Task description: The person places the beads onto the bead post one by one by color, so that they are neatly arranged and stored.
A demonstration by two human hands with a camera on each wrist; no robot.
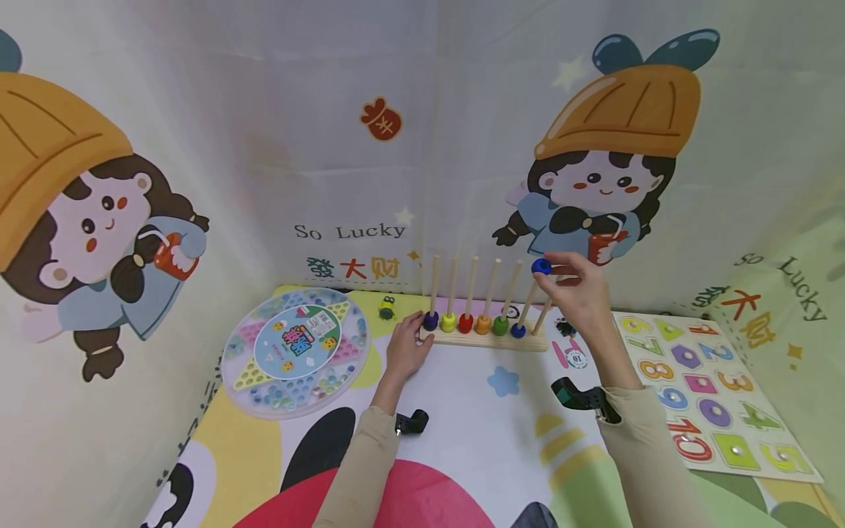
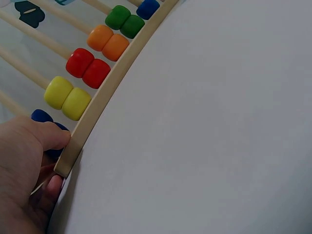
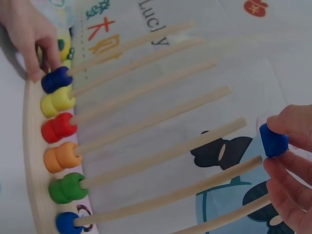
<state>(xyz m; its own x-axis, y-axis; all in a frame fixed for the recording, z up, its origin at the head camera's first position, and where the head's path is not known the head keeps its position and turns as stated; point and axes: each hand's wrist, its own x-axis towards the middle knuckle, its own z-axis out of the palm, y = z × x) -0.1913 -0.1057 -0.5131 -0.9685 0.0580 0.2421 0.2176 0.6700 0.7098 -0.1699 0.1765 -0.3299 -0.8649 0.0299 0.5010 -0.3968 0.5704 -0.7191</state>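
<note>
A wooden base point(image 1: 485, 339) point(image 2: 117, 73) point(image 3: 32, 161) carries several upright rods with coloured beads at their feet: dark blue point(image 3: 56, 79), yellow point(image 3: 57, 101), red point(image 3: 59, 127), orange point(image 3: 62, 157), green point(image 3: 67, 188) and blue point(image 3: 66, 223). My left hand point(image 1: 408, 349) point(image 2: 29, 161) grips the base's left end, by the dark blue bead. My right hand point(image 1: 573, 282) point(image 3: 288, 165) pinches a blue bead point(image 1: 541, 266) point(image 3: 273, 140) just above the top of the rod that holds the blue bead point(image 1: 518, 330).
A round marble game board point(image 1: 295, 350) lies at the left on the mat. A number puzzle board point(image 1: 709, 381) lies at the right. A small green toy point(image 1: 387, 308) sits behind the base's left end. Printed cloth walls close in the back and sides.
</note>
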